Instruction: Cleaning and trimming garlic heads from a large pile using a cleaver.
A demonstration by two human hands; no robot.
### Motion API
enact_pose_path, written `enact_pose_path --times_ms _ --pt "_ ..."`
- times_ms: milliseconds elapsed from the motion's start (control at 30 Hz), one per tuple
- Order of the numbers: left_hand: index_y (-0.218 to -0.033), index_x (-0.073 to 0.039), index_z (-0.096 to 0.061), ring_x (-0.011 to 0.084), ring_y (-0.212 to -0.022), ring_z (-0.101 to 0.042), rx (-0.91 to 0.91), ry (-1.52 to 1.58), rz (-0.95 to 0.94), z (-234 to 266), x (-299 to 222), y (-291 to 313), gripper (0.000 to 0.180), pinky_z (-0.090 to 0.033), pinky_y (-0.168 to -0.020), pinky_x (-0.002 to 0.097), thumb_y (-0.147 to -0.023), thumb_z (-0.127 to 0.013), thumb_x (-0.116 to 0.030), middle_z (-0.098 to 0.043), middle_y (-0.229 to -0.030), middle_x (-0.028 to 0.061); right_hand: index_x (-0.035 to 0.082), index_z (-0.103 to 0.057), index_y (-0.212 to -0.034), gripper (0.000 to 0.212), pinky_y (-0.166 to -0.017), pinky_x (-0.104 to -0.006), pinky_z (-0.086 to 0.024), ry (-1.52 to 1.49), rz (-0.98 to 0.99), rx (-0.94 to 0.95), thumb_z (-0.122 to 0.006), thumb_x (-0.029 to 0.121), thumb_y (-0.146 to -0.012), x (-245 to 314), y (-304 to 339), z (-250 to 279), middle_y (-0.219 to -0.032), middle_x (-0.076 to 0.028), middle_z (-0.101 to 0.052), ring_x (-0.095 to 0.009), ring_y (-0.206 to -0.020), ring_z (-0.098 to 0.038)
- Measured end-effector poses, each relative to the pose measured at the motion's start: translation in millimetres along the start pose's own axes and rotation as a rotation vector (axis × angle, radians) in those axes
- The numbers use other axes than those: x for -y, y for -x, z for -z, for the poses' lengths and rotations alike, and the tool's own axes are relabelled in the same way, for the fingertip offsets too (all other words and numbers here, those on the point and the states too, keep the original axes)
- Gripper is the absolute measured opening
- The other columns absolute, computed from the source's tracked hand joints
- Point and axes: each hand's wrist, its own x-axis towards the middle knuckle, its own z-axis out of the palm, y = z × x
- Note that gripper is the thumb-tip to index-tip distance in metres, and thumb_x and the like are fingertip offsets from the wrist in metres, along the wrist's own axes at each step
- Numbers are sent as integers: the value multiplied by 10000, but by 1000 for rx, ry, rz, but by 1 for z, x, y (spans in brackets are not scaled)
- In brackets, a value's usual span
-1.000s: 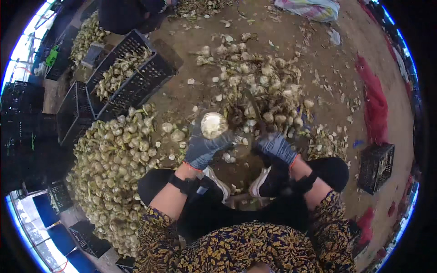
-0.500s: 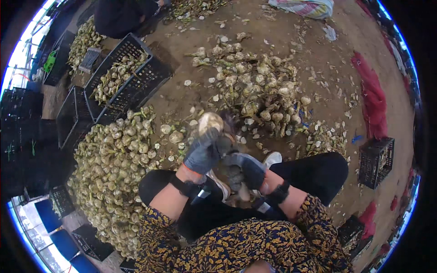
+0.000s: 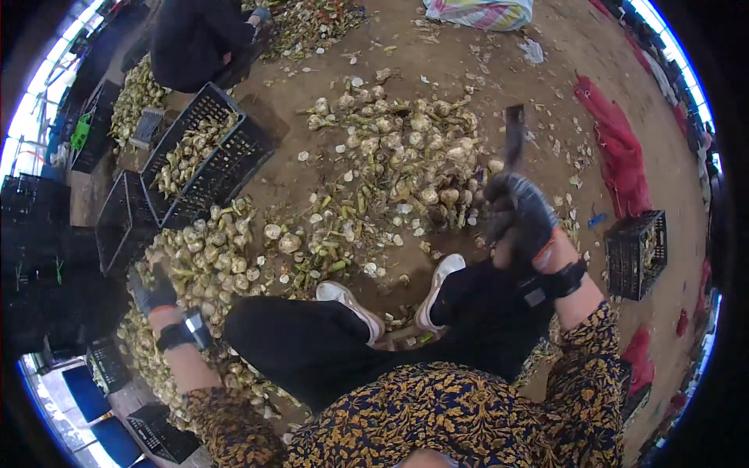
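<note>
My right hand point(image 3: 521, 222), in a dark glove, is raised over my right knee with its fingers closed round a knife; the flat dark blade point(image 3: 515, 139) points away from me. Far to the left, my gloved left hand point(image 3: 154, 292) is at the large heap of pale garlic bulbs point(image 3: 222, 253). Its fingers are blurred against the bulbs, so whether it grips one is hard to make out. Ahead of my feet lies a looser pile of garlic with stalks and roots point(image 3: 421, 140).
Black plastic crates point(image 3: 222, 168) stand at the left, one partly filled with garlic. A person in dark clothes point(image 3: 195, 47) crouches at the far left. To the right lie a red net sack point(image 3: 620, 148) and another black crate point(image 3: 636, 253). Cut scraps point(image 3: 335, 249) litter the ground.
My hands were together over my lap, the left with a garlic bulb. They have parted: the left moved to the left-hand heap, the right moved right and up with the knife.
</note>
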Motion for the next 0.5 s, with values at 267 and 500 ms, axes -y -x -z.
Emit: enact_pose_path --times_ms 267,500 --pt "-1136 -69 -481 262 -1046 -464 201 1243 882 22 71 74 477 -358 -903 328 -804 -511 -409 -475 -1169 154 59 -566 -803 155 -470 -235 -386 -126 190 205 -526 209 -794 65 30 102 -627 12 -516 -94 -524 -470" --pt "-1046 -71 -528 176 -848 -528 683 1039 914 29 -50 161 410 -432 -674 295 -809 -477 -402 -570 -994 82 60 -551 -840 167 -453 -222 -365 -132 351 -87 -516 217 -797 49 57 165 -635 3 -511 -98 -506 -464"
